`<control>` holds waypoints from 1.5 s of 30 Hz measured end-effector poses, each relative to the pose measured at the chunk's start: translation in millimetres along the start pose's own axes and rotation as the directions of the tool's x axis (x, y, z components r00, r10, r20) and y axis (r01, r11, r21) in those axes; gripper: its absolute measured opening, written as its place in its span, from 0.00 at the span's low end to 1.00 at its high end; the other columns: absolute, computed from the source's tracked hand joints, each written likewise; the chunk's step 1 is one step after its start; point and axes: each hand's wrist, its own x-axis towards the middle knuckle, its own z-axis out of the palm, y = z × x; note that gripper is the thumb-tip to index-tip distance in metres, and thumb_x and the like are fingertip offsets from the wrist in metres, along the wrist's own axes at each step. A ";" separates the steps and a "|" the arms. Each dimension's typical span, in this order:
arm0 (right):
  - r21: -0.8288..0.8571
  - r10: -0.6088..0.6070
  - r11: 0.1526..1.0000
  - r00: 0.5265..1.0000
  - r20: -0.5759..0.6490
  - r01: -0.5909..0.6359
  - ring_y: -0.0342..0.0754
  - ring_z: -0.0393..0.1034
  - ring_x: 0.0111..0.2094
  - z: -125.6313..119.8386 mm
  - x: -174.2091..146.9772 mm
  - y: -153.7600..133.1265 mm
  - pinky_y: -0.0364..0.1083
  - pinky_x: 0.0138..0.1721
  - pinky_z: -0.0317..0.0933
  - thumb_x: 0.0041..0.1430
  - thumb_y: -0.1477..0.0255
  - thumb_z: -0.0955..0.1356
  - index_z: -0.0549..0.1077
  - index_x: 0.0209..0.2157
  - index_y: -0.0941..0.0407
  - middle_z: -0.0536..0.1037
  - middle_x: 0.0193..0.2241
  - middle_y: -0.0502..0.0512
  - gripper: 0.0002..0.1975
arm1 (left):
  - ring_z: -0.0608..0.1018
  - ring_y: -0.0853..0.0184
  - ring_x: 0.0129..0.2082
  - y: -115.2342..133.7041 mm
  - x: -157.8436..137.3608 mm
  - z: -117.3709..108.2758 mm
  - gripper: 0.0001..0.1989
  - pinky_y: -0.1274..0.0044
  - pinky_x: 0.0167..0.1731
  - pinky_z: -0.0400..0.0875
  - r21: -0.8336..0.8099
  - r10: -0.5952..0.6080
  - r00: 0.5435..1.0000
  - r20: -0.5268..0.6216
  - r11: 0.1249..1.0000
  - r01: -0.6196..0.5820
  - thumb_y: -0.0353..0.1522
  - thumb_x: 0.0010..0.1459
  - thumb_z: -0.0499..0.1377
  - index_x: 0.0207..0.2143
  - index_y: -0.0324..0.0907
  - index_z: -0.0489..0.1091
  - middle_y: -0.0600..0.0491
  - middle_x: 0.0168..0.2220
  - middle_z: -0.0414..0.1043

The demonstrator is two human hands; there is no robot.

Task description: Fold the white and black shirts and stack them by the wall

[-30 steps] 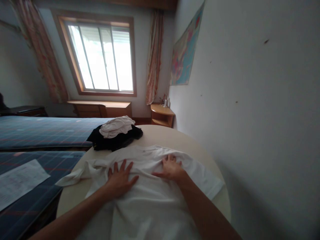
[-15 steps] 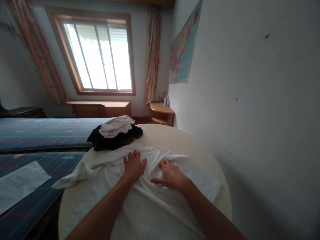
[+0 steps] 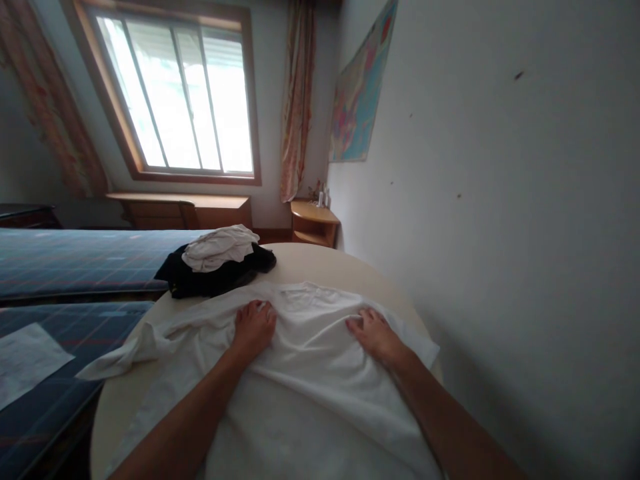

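Note:
A white T-shirt (image 3: pixel 305 387) lies spread and wrinkled over a round table, its neckline (image 3: pixel 305 293) toward the far side. On the left of the neckline, my left hand (image 3: pixel 255 330) has its fingers bent and drawn together on the cloth. My right hand (image 3: pixel 375 333) rests on the shirt's right shoulder area, fingers somewhat apart and pressing on the fabric. Creases run across the shirt between both hands. One sleeve (image 3: pixel 120 353) trails past the table's left edge. The fingertips are partly hidden by the knuckles.
Beyond the shirt, a dark garment (image 3: pixel 200 283) with a pale crumpled cloth (image 3: pixel 223 248) on top sits on the table (image 3: pixel 330 263). Plaid mattresses (image 3: pixel 85 260) stand to the left, one with a paper sheet (image 3: pixel 30 357). A white wall (image 3: pixel 500 267) borders the right side.
My right hand has moved right across the shirt, away from the left one. My left hand's fingers have drawn in. The cloth near the neckline looks flatter, and the view has shifted slightly.

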 end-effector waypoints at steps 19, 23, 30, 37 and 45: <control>-0.080 0.002 0.997 0.999 0.034 0.000 0.60 0.52 0.65 -8.2 51.1 24.9 0.61 0.63 0.44 0.66 0.49 0.54 0.63 0.62 0.55 0.61 0.64 0.63 0.33 | 0.51 0.48 0.68 -8.6 -0.2 0.2 0.31 0.51 0.62 0.48 0.068 0.023 0.994 0.107 0.997 -0.030 0.46 0.65 0.45 0.67 0.44 0.55 0.44 0.69 0.49; -0.150 0.076 0.985 0.997 -0.027 -0.079 0.64 0.51 0.64 -9.2 56.6 -27.6 0.69 0.61 0.40 0.66 0.49 0.53 0.64 0.61 0.57 0.63 0.62 0.68 0.34 | 0.50 0.47 0.69 -1.6 -8.2 -7.0 0.32 0.51 0.62 0.46 0.061 0.029 0.991 0.134 0.997 -0.037 0.47 0.64 0.46 0.67 0.46 0.54 0.44 0.70 0.47; -0.007 -0.038 0.999 0.994 0.099 0.039 0.69 0.28 0.69 25.0 39.8 -88.6 0.72 0.61 0.25 0.59 0.39 0.52 0.47 0.69 0.50 0.40 0.71 0.61 0.45 | 0.47 0.45 0.69 -25.2 -19.7 -2.3 0.32 0.48 0.61 0.43 0.051 0.065 0.987 0.145 0.996 -0.073 0.48 0.64 0.46 0.68 0.50 0.52 0.47 0.70 0.45; 0.042 -0.108 0.994 0.983 0.151 0.102 0.72 0.24 0.68 27.9 34.4 -93.2 0.75 0.58 0.21 0.52 0.35 0.54 0.44 0.69 0.44 0.38 0.71 0.58 0.48 | 0.58 0.44 0.64 -33.5 2.3 -23.0 0.28 0.46 0.55 0.55 0.034 -0.062 0.978 0.198 0.998 0.056 0.42 0.60 0.48 0.62 0.44 0.60 0.40 0.66 0.54; 0.040 -0.193 0.981 0.976 0.101 0.190 0.57 0.34 0.70 19.1 65.7 -61.3 0.62 0.65 0.28 0.65 0.48 0.54 0.52 0.68 0.49 0.46 0.70 0.53 0.35 | 0.55 0.38 0.64 14.1 15.6 -8.3 0.28 0.51 0.57 0.52 0.093 -0.148 0.984 0.103 0.986 0.138 0.38 0.61 0.47 0.63 0.39 0.58 0.36 0.66 0.52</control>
